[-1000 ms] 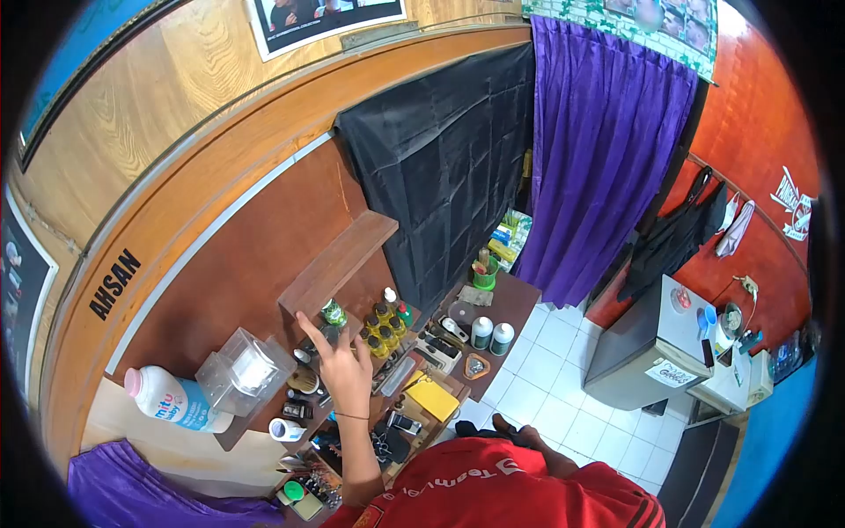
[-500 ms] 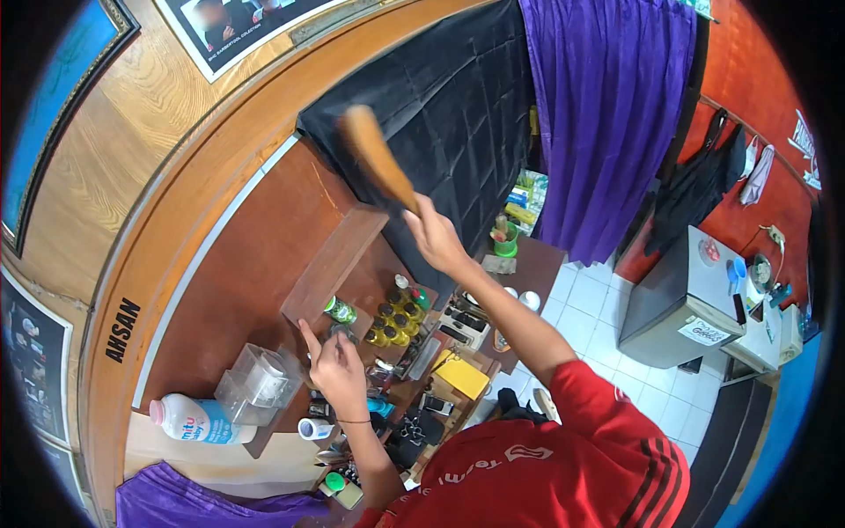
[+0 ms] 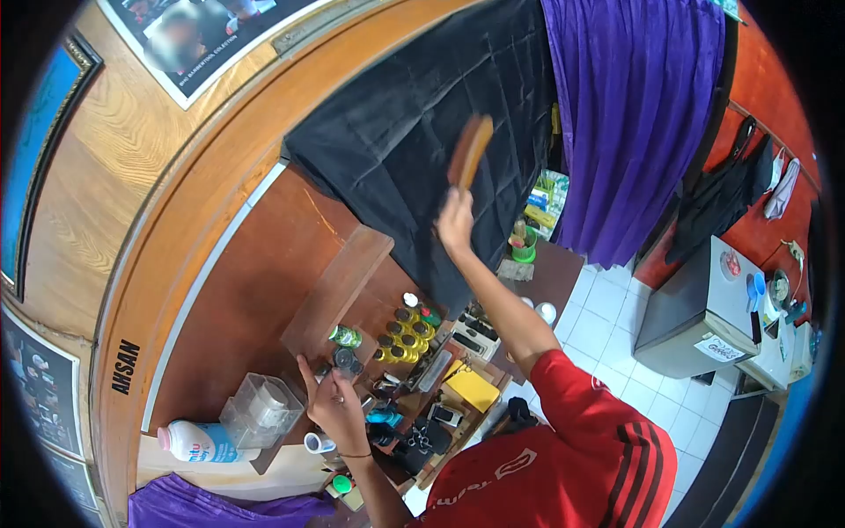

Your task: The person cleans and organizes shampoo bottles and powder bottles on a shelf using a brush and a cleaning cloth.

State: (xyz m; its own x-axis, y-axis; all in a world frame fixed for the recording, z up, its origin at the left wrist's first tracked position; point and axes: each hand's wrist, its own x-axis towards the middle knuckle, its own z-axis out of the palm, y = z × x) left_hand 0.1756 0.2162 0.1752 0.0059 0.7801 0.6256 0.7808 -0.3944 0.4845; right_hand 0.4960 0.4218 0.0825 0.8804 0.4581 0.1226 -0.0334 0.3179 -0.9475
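Raised in front of the black cloth (image 3: 396, 132), my right hand (image 3: 455, 222) is closed around the handle of a wooden brush (image 3: 472, 151), which points upward and is slightly blurred. Lower left, my left hand (image 3: 337, 412) has its index finger stretched to the edge of a small brown wooden shelf (image 3: 339, 286). Its other fingers curl against a small clear jar (image 3: 347, 360) and appear to grip it; their tips are partly hidden. Beside the jar is a green can (image 3: 346, 336).
Several yellow bottles (image 3: 403, 341) with dark caps stand right of the jar. Clear plastic boxes (image 3: 262, 407) and a white bottle (image 3: 201, 442) sit on the left. Scissors (image 3: 421, 438), clippers (image 3: 445, 414) and a yellow box (image 3: 473, 385) crowd the counter. A fridge (image 3: 695, 308) stands at right.
My right hand has swung the brush rightward, from the black cloth's left part toward its middle, and the brush is now more upright. My left hand stays by the jar. The camera view has shifted slightly.
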